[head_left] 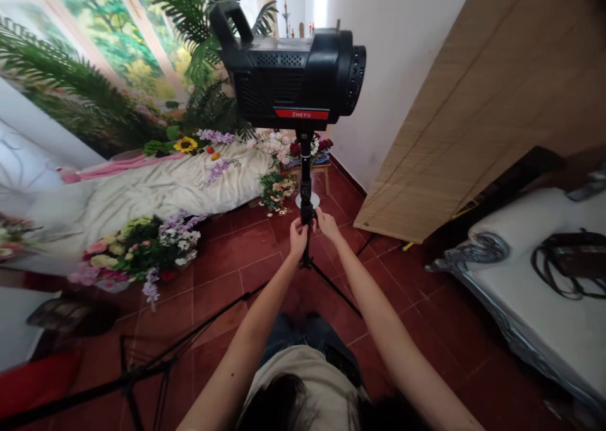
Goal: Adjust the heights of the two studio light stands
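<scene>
A black studio light (284,81) with a red label sits on top of a black light stand (305,166) in the middle of the view. My left hand (298,236) is closed around the stand's column, just below a collar. On the other side, my right hand (326,223) has its fingers curled at the collar, where a small knob seems to be. The exact grip of the right fingers is partly hidden by the column. Below my hands, the stand's legs spread over the red tiled floor (255,273).
A bed with a cream cloth (180,188) and flower bunches (137,248) lies at left. Another black stand (127,377) lies across the lower left. At right are a hanging bamboo blind (416,115) and a white sofa (544,305) with a dark bag (577,254).
</scene>
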The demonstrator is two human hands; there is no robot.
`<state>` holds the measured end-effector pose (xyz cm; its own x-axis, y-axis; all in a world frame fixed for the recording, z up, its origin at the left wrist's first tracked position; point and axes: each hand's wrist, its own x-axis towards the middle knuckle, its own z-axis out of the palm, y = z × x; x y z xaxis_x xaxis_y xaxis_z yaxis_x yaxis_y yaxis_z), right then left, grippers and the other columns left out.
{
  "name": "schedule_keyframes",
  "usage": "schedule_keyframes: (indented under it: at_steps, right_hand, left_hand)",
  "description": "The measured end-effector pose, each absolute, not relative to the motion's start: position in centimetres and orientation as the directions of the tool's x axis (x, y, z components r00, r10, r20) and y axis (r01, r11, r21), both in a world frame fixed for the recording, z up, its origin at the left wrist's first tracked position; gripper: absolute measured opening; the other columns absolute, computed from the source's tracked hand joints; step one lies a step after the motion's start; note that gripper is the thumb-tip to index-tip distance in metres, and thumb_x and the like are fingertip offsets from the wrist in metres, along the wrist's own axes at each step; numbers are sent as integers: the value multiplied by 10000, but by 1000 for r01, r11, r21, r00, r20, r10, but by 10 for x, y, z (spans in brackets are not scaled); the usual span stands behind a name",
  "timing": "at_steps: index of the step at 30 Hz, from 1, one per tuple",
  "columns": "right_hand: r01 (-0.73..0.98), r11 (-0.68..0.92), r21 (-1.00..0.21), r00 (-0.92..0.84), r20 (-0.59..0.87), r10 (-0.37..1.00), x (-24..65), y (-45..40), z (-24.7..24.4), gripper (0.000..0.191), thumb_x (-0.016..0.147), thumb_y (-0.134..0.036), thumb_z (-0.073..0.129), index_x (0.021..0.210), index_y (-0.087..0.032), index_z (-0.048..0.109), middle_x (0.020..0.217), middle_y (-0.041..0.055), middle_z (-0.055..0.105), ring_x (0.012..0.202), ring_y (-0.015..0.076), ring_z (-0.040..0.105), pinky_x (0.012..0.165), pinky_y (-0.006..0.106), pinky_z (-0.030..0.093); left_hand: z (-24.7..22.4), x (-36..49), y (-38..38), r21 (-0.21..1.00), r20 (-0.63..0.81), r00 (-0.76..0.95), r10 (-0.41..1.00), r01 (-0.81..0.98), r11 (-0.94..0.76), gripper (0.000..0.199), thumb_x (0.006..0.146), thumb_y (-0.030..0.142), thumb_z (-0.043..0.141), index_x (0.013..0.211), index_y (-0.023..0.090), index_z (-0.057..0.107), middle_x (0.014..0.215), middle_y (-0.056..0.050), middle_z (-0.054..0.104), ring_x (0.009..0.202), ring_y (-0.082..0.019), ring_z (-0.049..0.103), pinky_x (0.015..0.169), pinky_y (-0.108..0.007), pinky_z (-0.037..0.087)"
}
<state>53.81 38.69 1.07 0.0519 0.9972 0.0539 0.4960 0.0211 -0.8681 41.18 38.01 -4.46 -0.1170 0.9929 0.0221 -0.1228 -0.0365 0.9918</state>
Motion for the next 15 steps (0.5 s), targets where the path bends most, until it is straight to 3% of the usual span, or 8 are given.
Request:
schedule_keyframes:
  at_steps: [2, 5, 10, 15]
  right_hand:
    - [490, 1, -872, 60, 35, 998, 536, 385, 10, 752, 877, -676, 92, 544, -187, 557, 510, 50, 607, 543, 149, 585, 674, 235, 432]
    - [491, -36, -871, 106, 19, 994, 530, 381, 7, 781, 850, -710, 71, 517, -190, 549, 503, 60, 606, 521, 153, 572, 638, 242, 427]
    - [525, -135, -840, 143, -69, 987, 527, 378, 0, 855, 811, -748, 28, 479, -180, 573, 502, 98, 616, 528, 170, 578, 631, 267, 438]
    - [516, -208, -831, 253, -84, 964, 494, 368, -20, 785, 809, -736, 72, 520, -199, 565, 532, 126, 649, 500, 205, 592, 571, 325, 478]
  left_hand:
    - [-70, 389, 338, 980, -168, -108, 980, -126, 154, 373, 736, 327, 643, 1056, 161, 547, 1023, -94, 635, 801, -129, 631, 711, -261, 498]
    - [-113, 341, 269, 870, -480, -75, 874, -170, 463, 320, 737, 370, 613, 933, 120, 578, 790, -63, 647, 541, -99, 586, 537, -227, 451]
    - [-176, 226, 148, 795, -606, -271, 748, -183, 578, 246, 648, 356, 650, 641, 124, 572, 536, -17, 577, 450, -97, 531, 493, -223, 436]
    - [-218, 79, -16, 592, -723, -530, 444, -144, 793, 229, 574, 365, 625, 519, 171, 519, 437, 2, 535, 447, -142, 573, 436, -220, 411]
